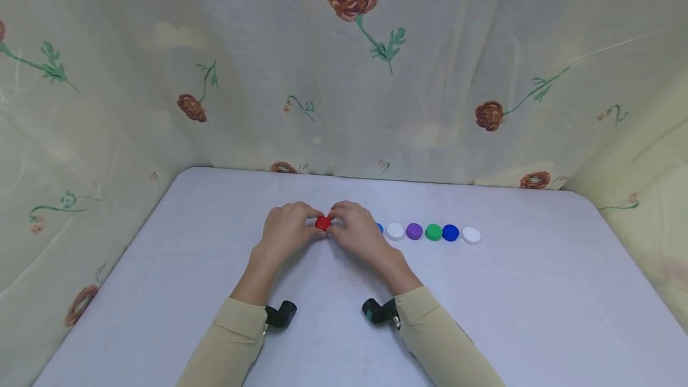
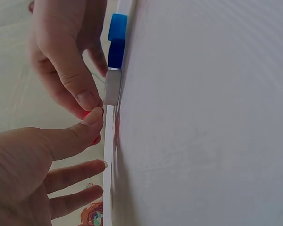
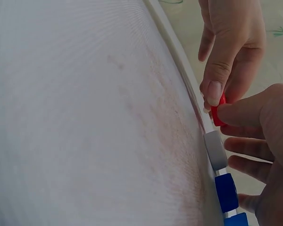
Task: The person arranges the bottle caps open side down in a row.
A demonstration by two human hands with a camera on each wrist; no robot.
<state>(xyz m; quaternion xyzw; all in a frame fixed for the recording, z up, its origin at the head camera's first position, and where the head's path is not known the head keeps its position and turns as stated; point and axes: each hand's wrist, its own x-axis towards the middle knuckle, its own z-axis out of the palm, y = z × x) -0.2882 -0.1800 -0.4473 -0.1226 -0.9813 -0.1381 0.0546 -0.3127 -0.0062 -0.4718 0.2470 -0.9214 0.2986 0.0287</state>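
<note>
A small red bottle cap (image 1: 323, 223) is pinched between the thumbs and fingertips of my left hand (image 1: 289, 227) and my right hand (image 1: 359, 230), which meet from either side. In the left wrist view most of the cap is hidden behind the two thumbs. Just beside the right fingertips stand a white cap (image 3: 216, 150), a dark blue cap (image 3: 226, 193) and a lighter blue cap (image 3: 237, 220), close together. From the head view my right hand covers this part of the row. The other fingers of my left hand are spread apart.
Rightward along the table (image 1: 333, 339), the row goes on with a white cap (image 1: 395, 232), a purple cap (image 1: 414, 232), a green cap (image 1: 433, 232), a blue cap (image 1: 450, 233) and another white cap (image 1: 471, 235). A flowered curtain (image 1: 258, 58) hangs behind the table and at both sides.
</note>
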